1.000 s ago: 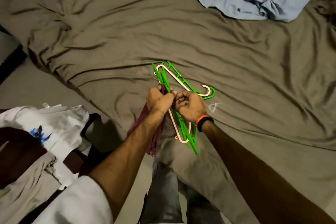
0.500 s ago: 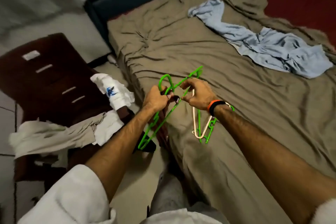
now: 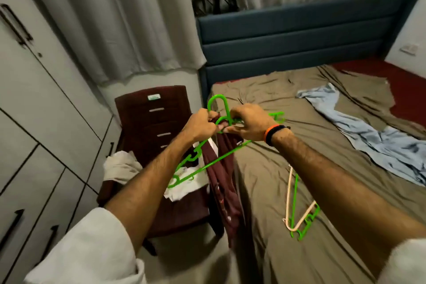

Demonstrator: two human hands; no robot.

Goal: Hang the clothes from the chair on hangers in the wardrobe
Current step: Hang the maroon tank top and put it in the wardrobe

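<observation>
Maroon garment (image 3: 224, 180) hangs straight down from both hands, in gap between chair (image 3: 147, 120) and left edge of bed (image 3: 265, 168). Green hanger (image 3: 202, 163) held with it: hook up, long bar slanting down-left toward chair seat. Left hand (image 3: 199, 125) clamped on hanger neck and cloth; right hand (image 3: 247, 123) pinching cloth at same spot (knuckles nearly touching). Wardrobe (image 3: 34, 99) lies far left, so left hand nearer. More clothes (image 3: 122, 166) on chair. Spare hangers (image 3: 297, 212) on bed near edge. Chair-back label unreadable.
</observation>
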